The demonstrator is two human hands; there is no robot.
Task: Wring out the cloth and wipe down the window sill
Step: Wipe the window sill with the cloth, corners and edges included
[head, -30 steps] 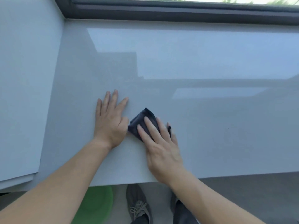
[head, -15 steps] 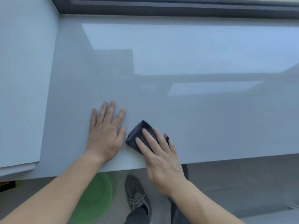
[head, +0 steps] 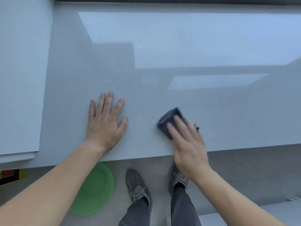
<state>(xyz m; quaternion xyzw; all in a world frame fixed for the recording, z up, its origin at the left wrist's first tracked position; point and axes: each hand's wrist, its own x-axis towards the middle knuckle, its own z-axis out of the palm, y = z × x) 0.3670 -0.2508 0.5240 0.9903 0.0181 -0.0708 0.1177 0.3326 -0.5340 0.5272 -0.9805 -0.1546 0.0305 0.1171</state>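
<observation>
Fingers [head: 178,126] of the right hand [head: 189,149] lie straight and close together, flat on top of a small folded dark grey cloth [head: 167,121]. They press it onto the pale grey glossy window sill [head: 162,95], and none of them curls round the fabric. The cloth's rounded fold juts out ahead of the fingertips and to their left. Its rear part is hidden under the fingers and palm, and a small dark corner peeks out on the far right side of the hand. Both hand and cloth are blurred by motion. The cloth sits near the sill's front edge, and the heel of the right hand overhangs that edge. The left hand [head: 105,128] rests palm down on the sill with its fingers straight and spread, holding nothing, well apart from the cloth. Below the sill, a round green plastic basin [head: 96,190] stands on the floor beside a pair of grey laced shoes [head: 136,185].
</observation>
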